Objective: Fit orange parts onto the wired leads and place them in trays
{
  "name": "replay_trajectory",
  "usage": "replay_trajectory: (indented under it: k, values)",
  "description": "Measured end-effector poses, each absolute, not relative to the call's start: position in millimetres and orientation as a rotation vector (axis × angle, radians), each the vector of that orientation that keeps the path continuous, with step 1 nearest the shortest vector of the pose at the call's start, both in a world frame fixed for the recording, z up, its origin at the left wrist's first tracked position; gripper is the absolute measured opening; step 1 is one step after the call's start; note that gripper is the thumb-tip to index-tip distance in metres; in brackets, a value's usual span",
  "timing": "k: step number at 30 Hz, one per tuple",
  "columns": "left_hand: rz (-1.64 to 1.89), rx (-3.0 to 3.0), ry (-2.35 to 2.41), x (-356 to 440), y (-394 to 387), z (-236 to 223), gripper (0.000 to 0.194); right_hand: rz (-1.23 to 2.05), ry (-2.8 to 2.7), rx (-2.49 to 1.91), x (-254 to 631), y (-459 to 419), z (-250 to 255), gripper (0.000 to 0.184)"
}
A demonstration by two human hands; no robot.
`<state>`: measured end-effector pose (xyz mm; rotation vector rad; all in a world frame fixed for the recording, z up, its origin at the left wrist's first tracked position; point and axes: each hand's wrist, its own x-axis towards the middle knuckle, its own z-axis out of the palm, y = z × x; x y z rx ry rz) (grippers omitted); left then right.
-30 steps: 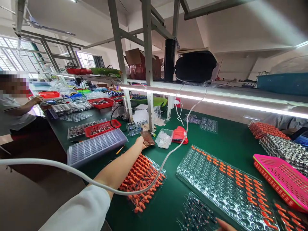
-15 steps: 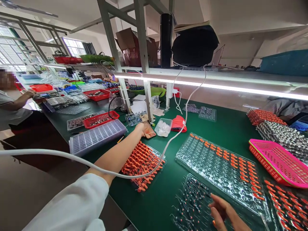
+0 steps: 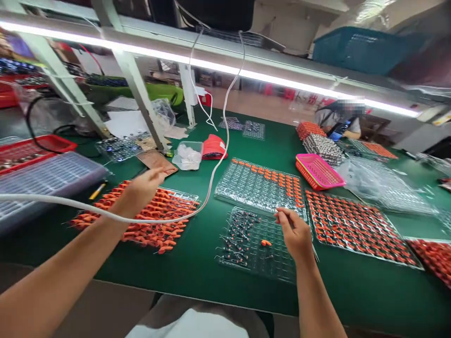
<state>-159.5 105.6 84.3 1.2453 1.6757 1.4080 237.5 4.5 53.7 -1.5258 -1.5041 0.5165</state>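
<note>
Since the earlier frame, our left hand (image 3: 143, 188) has drawn back from the brown case (image 3: 151, 160), left of centre; fingers loosely bent, how far open we cannot tell. Our right hand (image 3: 294, 232) is now up at the partly filled tray's (image 3: 243, 185) near edge, right of centre, fingertips close; grip unclear. Bare green table (image 3: 203, 256) lies lower centre. Counted: one dark-piece tray (image 3: 280, 263), one loose orange piece (image 3: 266, 242), one pink basket (image 3: 319, 170).
</note>
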Motion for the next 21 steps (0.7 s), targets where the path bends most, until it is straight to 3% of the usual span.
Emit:
replay_trajectory:
  k: [4, 8, 13, 16, 21]
  values:
    - [1.219, 1.294, 1.497, -117, 23, 72, 0.031, 0.535, -1.502, -1.501, 239, 10, 52, 0.032]
    - [0.892, 1.389, 1.051, -56, -19, 65, 0.016, 0.508, -1.595, -1.514, 240, 15, 50, 0.033]
    - [0.706, 1.783, 0.745, 2, -2, 63, 0.014, 0.516, -1.840, -1.563, 245, -1, 58, 0.021]
    - [0.709, 1.846, 0.735, 22, 12, 54, 0.013, 0.534, -1.994, -1.603, 244, -18, 55, 0.011]
    - [0.601, 1.937, 0.830, 28, 17, 32, 0.021, 0.498, -2.093, -1.744, 233, -24, 35, 0.010]
